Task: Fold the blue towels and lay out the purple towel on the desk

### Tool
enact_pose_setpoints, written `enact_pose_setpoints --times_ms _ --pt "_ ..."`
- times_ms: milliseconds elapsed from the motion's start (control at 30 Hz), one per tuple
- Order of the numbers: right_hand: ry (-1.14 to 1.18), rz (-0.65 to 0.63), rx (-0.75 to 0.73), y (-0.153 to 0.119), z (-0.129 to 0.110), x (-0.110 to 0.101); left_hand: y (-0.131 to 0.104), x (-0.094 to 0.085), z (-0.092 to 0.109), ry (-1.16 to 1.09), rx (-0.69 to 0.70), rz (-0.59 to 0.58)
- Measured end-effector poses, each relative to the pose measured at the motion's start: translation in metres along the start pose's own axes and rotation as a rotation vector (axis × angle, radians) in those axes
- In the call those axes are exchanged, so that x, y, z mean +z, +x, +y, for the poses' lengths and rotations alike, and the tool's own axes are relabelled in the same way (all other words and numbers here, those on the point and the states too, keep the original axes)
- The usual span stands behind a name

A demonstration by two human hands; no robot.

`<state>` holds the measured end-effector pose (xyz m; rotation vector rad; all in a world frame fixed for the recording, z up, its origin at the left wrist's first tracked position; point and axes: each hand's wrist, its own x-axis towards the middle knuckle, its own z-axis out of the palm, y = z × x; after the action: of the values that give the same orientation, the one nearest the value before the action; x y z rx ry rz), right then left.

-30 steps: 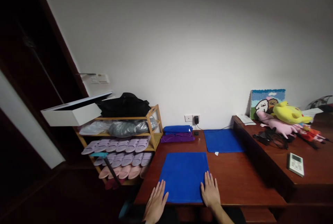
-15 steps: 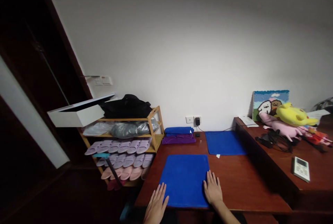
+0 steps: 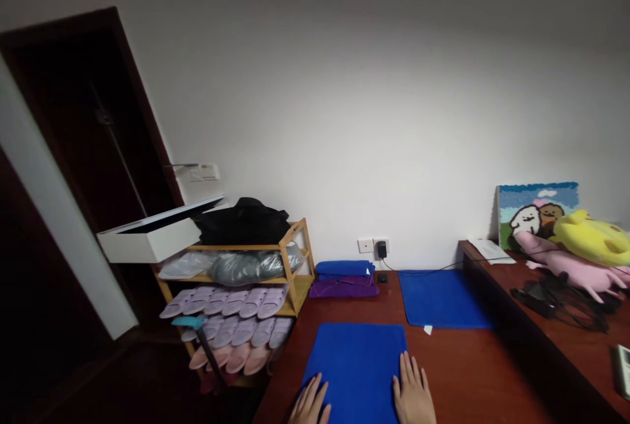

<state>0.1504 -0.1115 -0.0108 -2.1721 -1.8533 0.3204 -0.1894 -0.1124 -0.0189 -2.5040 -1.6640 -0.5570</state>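
Observation:
A blue cloth (image 3: 358, 368) lies spread flat on the reddish-brown wooden table (image 3: 462, 371), its near edge cut off by the bottom of the view. My left hand (image 3: 310, 403) rests open on the cloth's left side, fingers slightly apart. On the opposite side, my right hand (image 3: 413, 392) lies flat with fingers stretched out, its fingertips at the cloth's right edge. A second blue cloth (image 3: 445, 299) with a small white tag lies flat farther back on the right. Folded blue cloth (image 3: 344, 269) sits on folded purple cloth (image 3: 344, 287) against the wall.
Left of the table stands a wooden shoe rack (image 3: 290, 279) with several slippers (image 3: 236, 302), a black bag (image 3: 245, 222) and a white box (image 3: 152, 240). A raised surface on the right holds plush toys (image 3: 571, 266), cables (image 3: 556, 302) and a picture (image 3: 539, 211). A charger (image 3: 382, 250) is plugged into the wall.
The camera view has tilted upward, so the table, cloths and both hands appear lower in the picture. Both hands stay at the sides of the near blue cloth.

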Motion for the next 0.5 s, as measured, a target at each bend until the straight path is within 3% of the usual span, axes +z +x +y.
enact_pose_setpoints --times_ms 67,167,300,400,500 --pt "0.011 0.006 -0.001 -0.001 -0.002 -0.005 0.028 -0.001 0.037 -0.050 0.039 -0.009" --pt "0.004 -0.001 -0.005 -0.003 -0.003 -0.011 0.073 0.003 0.102 -0.131 0.115 -0.141" --pt "0.007 -0.042 -0.022 -0.004 -0.002 -0.012 0.116 0.025 0.167 -0.217 0.203 -0.244" --pt "0.008 -0.039 -0.030 -0.003 0.000 -0.010 0.126 0.044 0.179 -0.222 0.192 -0.255" --pt "-0.009 -0.024 -0.009 -0.002 -0.001 -0.010 0.123 0.051 0.160 -0.178 0.201 -0.263"
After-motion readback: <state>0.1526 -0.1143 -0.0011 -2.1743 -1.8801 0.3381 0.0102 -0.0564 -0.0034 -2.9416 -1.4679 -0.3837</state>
